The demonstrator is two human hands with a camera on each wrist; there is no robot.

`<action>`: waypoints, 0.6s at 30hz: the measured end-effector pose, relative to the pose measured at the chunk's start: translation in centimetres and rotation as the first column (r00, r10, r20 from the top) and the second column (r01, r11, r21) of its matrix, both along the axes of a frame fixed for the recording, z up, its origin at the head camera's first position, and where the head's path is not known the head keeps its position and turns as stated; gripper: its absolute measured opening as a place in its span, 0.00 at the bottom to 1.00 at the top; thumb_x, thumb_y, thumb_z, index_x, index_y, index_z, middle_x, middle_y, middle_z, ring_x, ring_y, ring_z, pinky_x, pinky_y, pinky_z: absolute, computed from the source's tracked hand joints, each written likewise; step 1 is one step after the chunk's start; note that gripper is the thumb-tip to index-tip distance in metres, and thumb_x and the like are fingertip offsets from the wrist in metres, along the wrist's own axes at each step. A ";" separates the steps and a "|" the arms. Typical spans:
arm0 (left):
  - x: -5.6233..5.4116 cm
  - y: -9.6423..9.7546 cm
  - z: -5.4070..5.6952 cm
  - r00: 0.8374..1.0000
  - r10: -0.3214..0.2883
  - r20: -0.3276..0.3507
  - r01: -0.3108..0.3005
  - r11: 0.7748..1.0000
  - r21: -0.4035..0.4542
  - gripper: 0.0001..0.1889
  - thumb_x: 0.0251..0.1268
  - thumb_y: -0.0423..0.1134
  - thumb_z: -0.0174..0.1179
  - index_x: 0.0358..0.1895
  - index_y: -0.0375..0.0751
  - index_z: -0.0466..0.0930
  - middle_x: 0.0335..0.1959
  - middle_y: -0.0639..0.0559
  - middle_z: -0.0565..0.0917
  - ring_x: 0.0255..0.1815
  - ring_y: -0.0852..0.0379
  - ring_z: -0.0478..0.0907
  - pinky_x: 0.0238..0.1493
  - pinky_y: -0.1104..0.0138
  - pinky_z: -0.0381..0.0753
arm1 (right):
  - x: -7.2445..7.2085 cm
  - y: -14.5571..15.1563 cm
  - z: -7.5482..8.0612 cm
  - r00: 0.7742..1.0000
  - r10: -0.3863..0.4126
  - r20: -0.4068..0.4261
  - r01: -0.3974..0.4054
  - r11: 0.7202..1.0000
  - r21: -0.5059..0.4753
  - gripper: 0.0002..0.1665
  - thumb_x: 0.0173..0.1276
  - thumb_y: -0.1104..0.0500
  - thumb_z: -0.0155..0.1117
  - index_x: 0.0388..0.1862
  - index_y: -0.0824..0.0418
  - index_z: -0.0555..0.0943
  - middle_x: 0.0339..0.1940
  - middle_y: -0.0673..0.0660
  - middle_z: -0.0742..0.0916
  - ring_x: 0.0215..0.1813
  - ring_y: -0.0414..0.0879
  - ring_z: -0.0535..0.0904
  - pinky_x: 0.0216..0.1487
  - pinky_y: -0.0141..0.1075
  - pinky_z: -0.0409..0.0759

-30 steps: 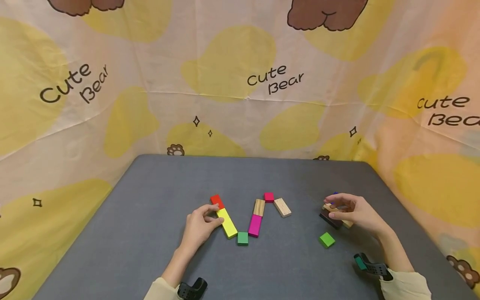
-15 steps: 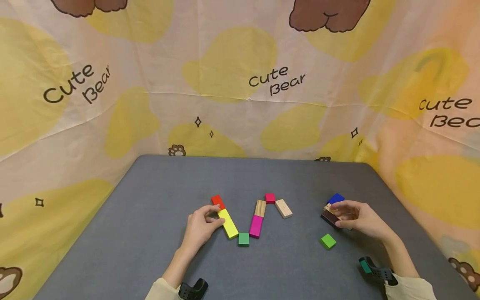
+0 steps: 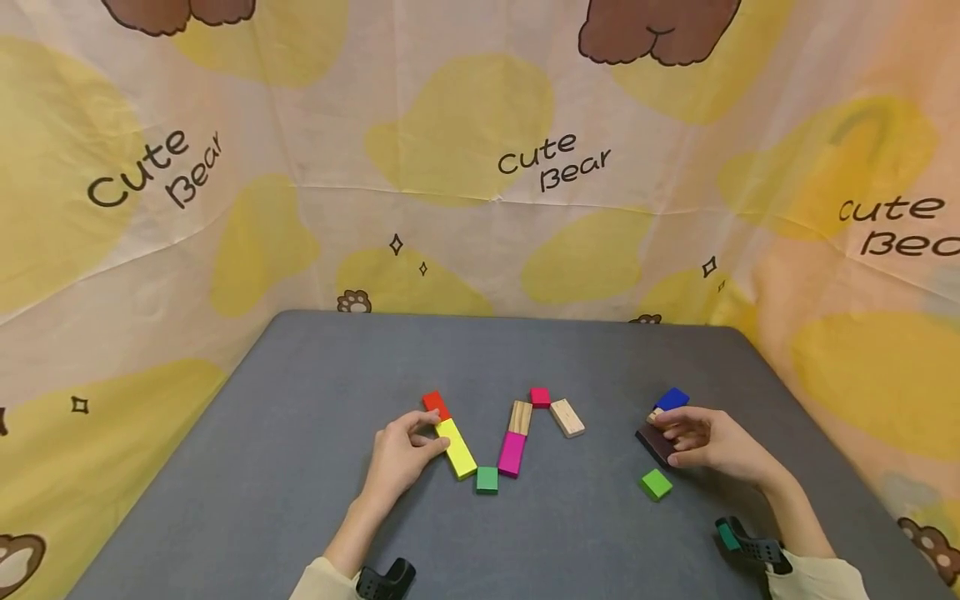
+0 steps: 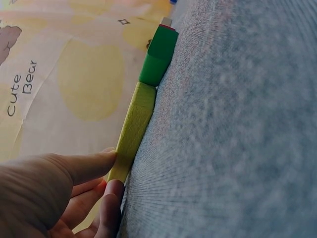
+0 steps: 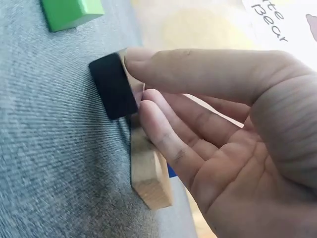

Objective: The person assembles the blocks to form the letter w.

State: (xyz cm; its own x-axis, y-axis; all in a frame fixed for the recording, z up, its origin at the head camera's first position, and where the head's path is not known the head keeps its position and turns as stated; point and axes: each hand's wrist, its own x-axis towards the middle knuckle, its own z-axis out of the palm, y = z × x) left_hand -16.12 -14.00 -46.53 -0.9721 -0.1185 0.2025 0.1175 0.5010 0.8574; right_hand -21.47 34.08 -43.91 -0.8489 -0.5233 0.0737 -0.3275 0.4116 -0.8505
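Observation:
My left hand [image 3: 405, 450] touches the left side of a yellow block [image 3: 456, 450] with a bent thumb and fingers, its index fingertip near the red block [image 3: 432, 402] at the far end. In the left wrist view the thumb and a fingertip lie against the same yellow block [image 4: 132, 129]. My right hand [image 3: 723, 446] pinches a dark brown block [image 3: 654, 444] with thumb and fingers. The right wrist view shows this dark block [image 5: 113, 87] beside a plain wooden block [image 5: 153, 178], slightly apart. Part of the wooden block is hidden behind the hand in the head view.
A zigzag row continues through green [image 3: 487, 481], magenta [image 3: 512, 454], striped wood [image 3: 521, 417], pink [image 3: 540, 397] and pale wood [image 3: 567, 417] blocks. At right lie a blue block [image 3: 672, 398] and a light green block [image 3: 656, 484] on the grey table [image 3: 300, 367].
My right hand has lowered its fingers onto the dark brown block and shifted it slightly left, away from the wooden block. The blue block has come into fuller view. The left hand stays put.

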 end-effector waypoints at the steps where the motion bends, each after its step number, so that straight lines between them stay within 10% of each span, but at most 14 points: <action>1: 0.0 0.0 0.0 1.000 -0.002 -0.001 0.002 1.000 -0.001 0.18 0.52 0.34 0.75 0.49 0.41 0.85 0.48 0.48 0.86 0.29 0.64 0.84 0.40 0.58 0.81 | 0.0 0.0 -0.1 1.000 0.007 -0.008 -0.007 1.000 0.004 0.34 0.57 0.67 0.75 0.63 0.70 0.75 0.58 0.68 0.81 0.50 0.55 0.81 0.45 0.38 0.82; 18: 0.0 0.1 -0.2 1.000 -0.007 -0.023 0.007 1.000 -0.006 0.18 0.53 0.35 0.75 0.48 0.41 0.85 0.48 0.47 0.86 0.29 0.63 0.84 0.40 0.58 0.81 | 0.3 -1.0 -0.4 0.992 0.090 0.093 -0.090 0.996 0.000 0.41 0.55 0.70 0.75 0.68 0.68 0.71 0.67 0.71 0.71 0.36 0.54 0.81 0.32 0.41 0.82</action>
State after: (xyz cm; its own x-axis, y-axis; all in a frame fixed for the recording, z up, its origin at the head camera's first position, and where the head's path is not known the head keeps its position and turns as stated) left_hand -16.08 -13.90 -46.77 -0.9680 -0.1101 0.2253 0.1407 0.5055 0.8513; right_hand -21.20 33.12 -44.27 -0.8014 -0.5981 -0.0055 -0.2832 0.3875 -0.8773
